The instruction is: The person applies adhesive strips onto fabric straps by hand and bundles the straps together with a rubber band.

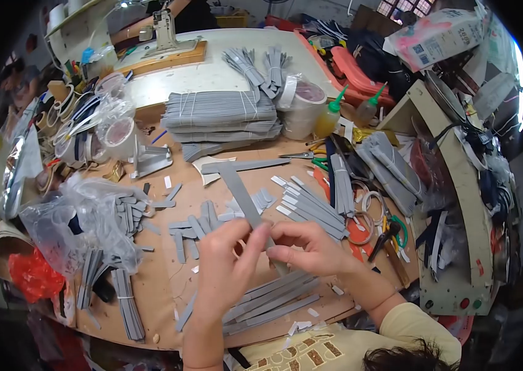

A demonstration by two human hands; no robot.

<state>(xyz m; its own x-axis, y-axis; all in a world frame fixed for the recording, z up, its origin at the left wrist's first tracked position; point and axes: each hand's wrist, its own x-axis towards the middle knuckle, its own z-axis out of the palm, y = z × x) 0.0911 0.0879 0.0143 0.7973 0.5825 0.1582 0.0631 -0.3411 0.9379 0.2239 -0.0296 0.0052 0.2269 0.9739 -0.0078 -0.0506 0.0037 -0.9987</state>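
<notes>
1. Pinched between fingers of left hand (227,263) and right hand (311,247): long grey strip (241,196), running up and away over the wooden table (162,272).
2. Directly below hands: loose pile of grey strips (274,298).
3. Left side: clear plastic bag (82,226) over short grey pieces.
4. Far centre: bundled strip stack (219,114), tape roll (301,105), glue bottle (328,117).

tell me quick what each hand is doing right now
Left hand: closed, pinching the long grey strip.
Right hand: closed, fingers pinching the same strip lower down.
</notes>
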